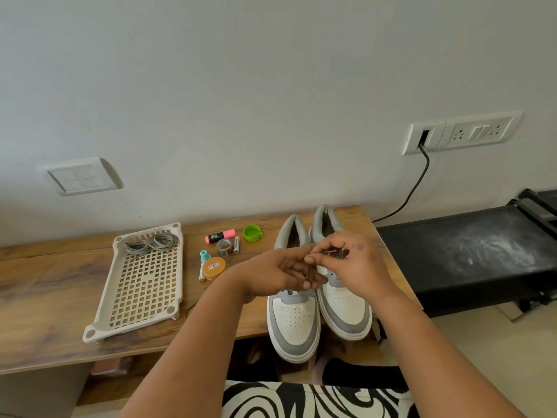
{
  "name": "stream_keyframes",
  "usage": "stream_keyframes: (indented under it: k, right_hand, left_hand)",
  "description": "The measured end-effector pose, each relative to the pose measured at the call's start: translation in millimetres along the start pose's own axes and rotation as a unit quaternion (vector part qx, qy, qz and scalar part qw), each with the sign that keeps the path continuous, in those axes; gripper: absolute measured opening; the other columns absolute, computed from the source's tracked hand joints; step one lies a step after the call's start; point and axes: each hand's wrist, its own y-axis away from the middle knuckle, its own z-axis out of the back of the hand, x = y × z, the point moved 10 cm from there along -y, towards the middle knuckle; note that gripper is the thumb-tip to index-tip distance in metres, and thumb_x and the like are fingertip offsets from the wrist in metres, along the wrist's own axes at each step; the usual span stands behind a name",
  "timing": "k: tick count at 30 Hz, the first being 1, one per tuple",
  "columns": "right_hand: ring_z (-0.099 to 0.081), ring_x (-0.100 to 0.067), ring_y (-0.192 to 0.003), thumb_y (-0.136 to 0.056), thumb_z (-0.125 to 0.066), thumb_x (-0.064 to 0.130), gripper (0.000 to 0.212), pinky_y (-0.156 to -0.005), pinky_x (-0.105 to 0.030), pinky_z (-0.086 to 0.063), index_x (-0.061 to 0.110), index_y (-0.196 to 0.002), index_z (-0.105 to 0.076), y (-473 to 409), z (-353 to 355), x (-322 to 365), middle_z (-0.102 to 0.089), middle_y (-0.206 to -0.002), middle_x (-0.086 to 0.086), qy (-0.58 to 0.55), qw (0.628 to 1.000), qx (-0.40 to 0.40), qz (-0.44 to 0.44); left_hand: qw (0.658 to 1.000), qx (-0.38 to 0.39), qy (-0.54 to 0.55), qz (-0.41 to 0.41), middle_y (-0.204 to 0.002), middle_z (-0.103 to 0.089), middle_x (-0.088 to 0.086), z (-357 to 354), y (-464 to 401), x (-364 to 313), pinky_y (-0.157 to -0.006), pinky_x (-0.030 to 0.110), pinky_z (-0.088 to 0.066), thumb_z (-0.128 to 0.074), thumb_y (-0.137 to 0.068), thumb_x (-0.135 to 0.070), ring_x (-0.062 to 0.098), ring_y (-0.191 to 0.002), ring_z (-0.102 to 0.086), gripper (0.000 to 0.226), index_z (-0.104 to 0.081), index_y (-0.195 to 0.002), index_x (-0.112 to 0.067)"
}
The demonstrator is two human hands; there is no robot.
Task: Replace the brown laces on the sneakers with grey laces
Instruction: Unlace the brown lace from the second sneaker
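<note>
Grey laces (150, 244) lie coiled in the tray (141, 285) at the surface's left, well apart from both hands. Left hand (281, 271) and right hand (351, 260) meet over the sneakers (319, 309), seemingly pinching a brown lace (330, 252).

bare wood between tray (99, 322) and sneakers (297, 324), small clutter (221, 251) behind

Two sneakers (316, 297), two grey laces (150, 244), one tray (141, 285)
</note>
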Motion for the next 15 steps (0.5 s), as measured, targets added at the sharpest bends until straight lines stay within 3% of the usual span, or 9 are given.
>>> stream_keyframes:
  k: [3,8,11,13,15]
  right_hand:
    - [-0.068,-0.014,-0.080,-0.074,-0.082,0.018,0.013,-0.072,-0.027,-0.054,0.029,-0.078,-0.077,-0.3,2.2,-9.6,-0.074,-0.081,0.008,-0.083,0.995,-0.004,-0.055]
    - [-0.069,-0.004,-0.086,-0.074,-0.077,0.018,0.012,-0.074,-0.013,-0.052,0.018,-0.086,-0.077,1.2,3.9,-20.3,-0.075,-0.086,0.003,-0.209,0.970,0.001,-0.126]
    - [-0.065,-0.010,-0.085,-0.069,-0.076,0.022,0.013,-0.075,-0.018,-0.052,0.016,-0.080,-0.077,2.1,1.3,-23.2,-0.068,-0.084,-0.001,-0.257,0.956,0.009,-0.141]
    - [-0.063,-0.009,-0.080,-0.067,-0.075,0.021,0.014,-0.075,-0.025,-0.049,0.014,-0.078,-0.073,4.7,-4.4,-25.7,-0.065,-0.080,0.001,-0.289,0.943,0.032,-0.164]
    - [-0.067,-0.007,-0.075,-0.067,-0.073,0.019,0.017,-0.076,-0.030,-0.048,0.010,-0.080,-0.068,7.9,-9.5,-27.7,-0.069,-0.073,0.004,-0.313,0.930,0.054,-0.185]
  left_hand:
    - [0.997,0.050,0.058,-0.009,-0.119,-0.070,0.008,-7.9,4.7,-2.6,-0.097,0.026,-0.050,-0.055,-0.089,0.011,0.017,-0.108,-0.066,0.051,-0.055,-0.128,-0.023]
    - [0.986,0.090,0.136,-0.046,-0.121,-0.068,0.009,-10.8,6.3,-12.7,-0.099,0.028,-0.049,-0.054,-0.086,0.007,0.015,-0.103,-0.066,0.054,-0.051,-0.137,-0.011]
    - [0.972,0.123,0.193,-0.056,-0.116,-0.070,0.007,-16.4,9.7,-17.3,-0.070,0.011,-0.052,-0.045,-0.089,0.013,0.009,-0.095,-0.069,0.054,-0.042,-0.141,-0.002]
    - [0.965,0.142,0.210,-0.063,-0.117,-0.069,0.008,-18.5,13.3,-19.5,-0.051,0.006,-0.041,-0.043,-0.091,0.012,0.007,-0.094,-0.069,0.053,-0.040,-0.142,-0.002]
    - [0.964,0.152,0.207,-0.070,-0.120,-0.068,0.010,-18.6,14.9,-20.6,-0.041,0.009,-0.026,-0.048,-0.093,0.002,0.007,-0.094,-0.068,0.049,-0.045,-0.141,-0.008]
